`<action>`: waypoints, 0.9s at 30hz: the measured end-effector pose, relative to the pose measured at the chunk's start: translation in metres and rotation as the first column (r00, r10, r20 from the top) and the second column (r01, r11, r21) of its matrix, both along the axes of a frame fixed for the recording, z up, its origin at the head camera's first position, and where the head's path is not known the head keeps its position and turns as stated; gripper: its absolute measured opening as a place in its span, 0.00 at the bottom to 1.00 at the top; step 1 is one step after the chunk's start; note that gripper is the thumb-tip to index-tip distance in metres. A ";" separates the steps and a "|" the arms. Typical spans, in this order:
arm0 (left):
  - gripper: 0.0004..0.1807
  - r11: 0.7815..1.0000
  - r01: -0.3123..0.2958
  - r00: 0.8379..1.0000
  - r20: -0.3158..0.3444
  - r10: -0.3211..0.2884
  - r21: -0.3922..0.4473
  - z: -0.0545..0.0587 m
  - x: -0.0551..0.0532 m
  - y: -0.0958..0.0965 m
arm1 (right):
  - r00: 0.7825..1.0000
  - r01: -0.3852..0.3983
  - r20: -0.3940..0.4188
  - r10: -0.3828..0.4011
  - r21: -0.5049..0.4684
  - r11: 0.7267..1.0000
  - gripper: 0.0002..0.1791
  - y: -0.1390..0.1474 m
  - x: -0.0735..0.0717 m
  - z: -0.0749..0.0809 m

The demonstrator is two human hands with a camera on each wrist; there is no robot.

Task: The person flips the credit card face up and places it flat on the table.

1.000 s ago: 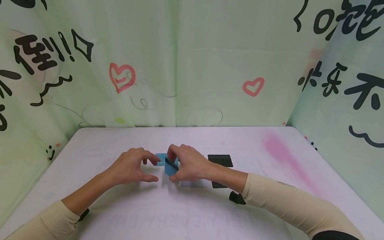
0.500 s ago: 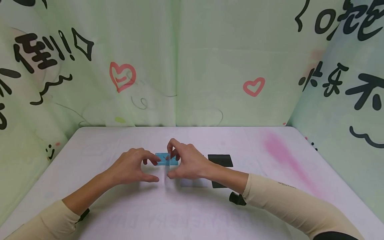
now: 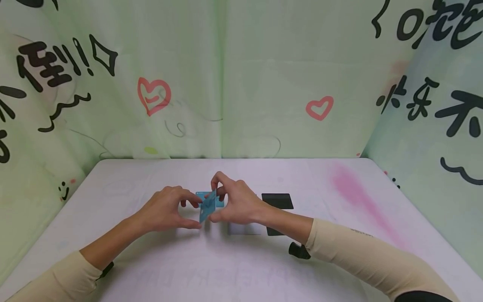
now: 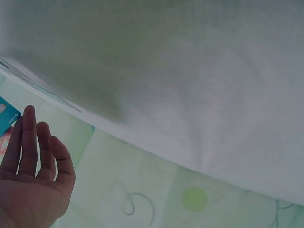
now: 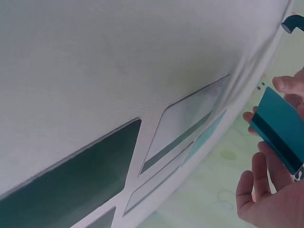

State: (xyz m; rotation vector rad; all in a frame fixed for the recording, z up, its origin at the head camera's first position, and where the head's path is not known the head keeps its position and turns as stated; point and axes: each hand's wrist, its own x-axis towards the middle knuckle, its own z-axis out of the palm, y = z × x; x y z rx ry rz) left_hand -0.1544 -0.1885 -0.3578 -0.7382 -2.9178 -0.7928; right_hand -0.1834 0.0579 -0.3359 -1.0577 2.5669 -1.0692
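Observation:
My right hand pinches a blue plastic card by its edges, tilted upright above the table. In the head view its printed face shows; the right wrist view shows its other face, with a dark stripe. Facing it, my left hand has relaxed fingers and thumb spread apart, the fingertips right at the card's left edge. In the left wrist view those fingers are straight, with a corner of the card just past the tips. A second blue card lies flat on the table behind, partly hidden.
Two black cards lie right of centre, the nearer one partly under my right forearm. A pale card lies beneath my right hand. In the right wrist view a light card with a dark stripe lies beside them. Printed curtains surround the table.
My right hand has turned the blue card over from its striped side, through edge-on, to its printed side facing the head camera. The right fingers rose slightly; my left hand stayed nearly still.

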 end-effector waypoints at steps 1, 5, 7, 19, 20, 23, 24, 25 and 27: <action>0.26 1.000 0.000 1.000 0.000 0.000 0.001 0.000 0.000 0.000 | 1.000 0.000 0.000 0.000 -0.003 1.000 0.28 0.000 0.000 0.000; 0.22 1.000 0.005 1.000 -0.010 -0.005 0.007 0.000 0.000 0.000 | 1.000 -0.002 0.017 0.002 -0.014 1.000 0.27 0.001 0.000 0.000; 0.21 1.000 0.012 1.000 -0.022 -0.011 0.006 0.000 0.000 -0.001 | 1.000 -0.002 0.027 0.003 -0.019 1.000 0.27 0.001 0.001 -0.001; 0.24 0.999 -0.018 0.999 -0.037 0.017 -0.042 0.003 0.002 -0.008 | 0.999 0.034 -0.015 -0.034 0.048 0.998 0.26 0.006 -0.002 -0.006; 0.24 0.999 -0.019 0.999 -0.034 0.017 -0.047 0.003 0.002 -0.009 | 0.999 0.038 -0.020 -0.037 0.060 0.997 0.26 0.007 -0.002 -0.007; 0.24 0.998 -0.006 1.000 -0.028 0.004 -0.060 0.004 0.001 -0.010 | 0.998 0.046 -0.036 -0.043 0.096 0.994 0.25 0.009 -0.003 -0.009; 0.24 0.998 -0.003 1.000 -0.023 0.001 -0.066 0.004 0.000 -0.011 | 0.998 0.047 -0.044 -0.042 0.108 0.993 0.25 0.009 -0.003 -0.009; 0.24 0.998 0.000 1.000 -0.016 -0.002 -0.070 0.004 0.000 -0.011 | 0.998 0.045 -0.053 -0.039 0.121 0.992 0.25 0.009 -0.003 -0.010; 0.24 0.996 0.010 1.000 -0.003 -0.010 -0.083 0.005 -0.001 -0.011 | 0.996 0.044 -0.080 -0.033 0.149 0.988 0.24 0.009 -0.003 -0.011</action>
